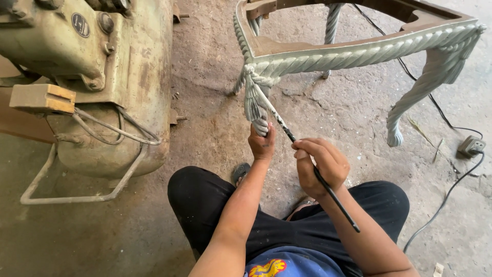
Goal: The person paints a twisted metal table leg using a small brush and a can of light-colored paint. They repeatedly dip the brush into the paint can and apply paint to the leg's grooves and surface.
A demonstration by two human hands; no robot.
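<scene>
A carved wooden table frame with rope-twist rails, coated pale grey-green, stands on the concrete floor before me. My left hand grips the foot of its near carved leg. My right hand holds a long thin black-handled brush, its paint-flecked tip lying against the tassel carving on that leg. My knees in black trousers are bent below both hands.
A large worn green machine with loose cables and a metal tube frame stands on the left. A black cable runs across the floor to a grey socket box on the right. The frame's far leg curves down at the right.
</scene>
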